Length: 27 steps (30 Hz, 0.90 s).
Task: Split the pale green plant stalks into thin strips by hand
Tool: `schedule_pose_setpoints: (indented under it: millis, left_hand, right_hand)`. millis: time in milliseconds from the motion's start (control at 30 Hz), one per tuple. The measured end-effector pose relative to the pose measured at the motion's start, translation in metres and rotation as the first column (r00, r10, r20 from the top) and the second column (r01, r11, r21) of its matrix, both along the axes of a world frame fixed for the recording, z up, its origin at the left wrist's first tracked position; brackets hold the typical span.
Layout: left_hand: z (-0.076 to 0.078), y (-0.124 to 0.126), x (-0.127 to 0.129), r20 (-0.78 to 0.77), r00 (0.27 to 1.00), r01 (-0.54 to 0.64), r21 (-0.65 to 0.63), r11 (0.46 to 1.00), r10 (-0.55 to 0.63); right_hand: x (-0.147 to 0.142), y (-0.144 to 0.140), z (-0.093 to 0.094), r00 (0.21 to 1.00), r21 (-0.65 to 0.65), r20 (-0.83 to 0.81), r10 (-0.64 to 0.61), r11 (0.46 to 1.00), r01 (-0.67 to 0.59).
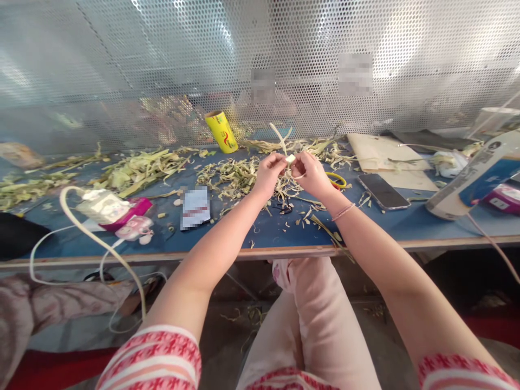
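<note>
My left hand (270, 173) and my right hand (312, 172) meet above the middle of the table, fingers pinched. Between their fingertips is a small pale folded piece (290, 158) of what looks like dried plant strip. A longer pale strip (279, 135) sticks up just behind the left fingers; I cannot tell whether it joins the held piece. Beneath and around both hands spreads a heap of dry, curled plant strips (235, 176). A yellow loop (338, 181), perhaps a scissors handle, lies right beside my right wrist.
A yellow cardboard tube (221, 131) leans by the perforated metal wall (170, 70). More dry leaves (142, 169) lie at left, with a tissue pack (109, 208) and a cable. Phones (195, 208) (383, 191) flank my arms. Brown paper (384, 154) and a large bottle (467, 181) stand right.
</note>
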<state>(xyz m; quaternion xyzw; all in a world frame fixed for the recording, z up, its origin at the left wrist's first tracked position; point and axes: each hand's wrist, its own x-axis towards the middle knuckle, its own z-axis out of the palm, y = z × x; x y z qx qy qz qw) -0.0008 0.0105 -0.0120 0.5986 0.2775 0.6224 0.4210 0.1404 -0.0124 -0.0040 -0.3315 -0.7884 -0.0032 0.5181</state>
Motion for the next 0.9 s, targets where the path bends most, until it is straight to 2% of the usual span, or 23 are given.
schedule_pose_setpoints:
  millis: [100, 200, 367, 467, 600, 733, 900]
  left_hand:
    - [0.001, 0.000, 0.001, -0.006, 1.000, -0.005, -0.022, 1.000, 0.005]
    - [0.001, -0.001, 0.000, -0.053, 0.997, -0.047, 0.012, 0.999, 0.048]
    - [0.006, -0.008, -0.002, -0.205, 0.946, -0.225, 0.139, 0.964, 0.250]
    - [0.010, -0.014, -0.002, -0.198, 0.932, -0.267, 0.196, 0.943, 0.305]
    - [0.014, -0.018, -0.001, -0.130, 0.951, -0.255, 0.192, 0.948, 0.282]
    - [0.015, -0.020, 0.000, -0.109, 0.962, -0.235, 0.130, 0.963, 0.250]
    - [0.012, -0.018, 0.001, -0.056, 0.988, -0.143, 0.021, 0.990, 0.144]
  right_hand:
    - [0.001, 0.000, 0.000, 1.000, -0.023, -0.007, 0.009, 1.000, -0.010]
    - [0.001, 0.001, 0.001, 0.999, -0.087, -0.041, 0.024, 0.996, -0.027]
    - [-0.002, 0.000, 0.003, 0.989, -0.201, -0.121, 0.083, 0.974, -0.106]
    - [-0.004, -0.002, 0.005, 0.969, -0.274, -0.197, 0.149, 0.940, -0.201]
    - [-0.005, -0.003, 0.007, 0.916, -0.369, -0.328, 0.230, 0.862, -0.348]
    - [-0.005, -0.001, 0.005, 0.877, -0.452, -0.407, 0.255, 0.778, -0.436]
    - [-0.004, 0.001, 0.002, 0.833, -0.476, -0.487, 0.261, 0.721, -0.504]
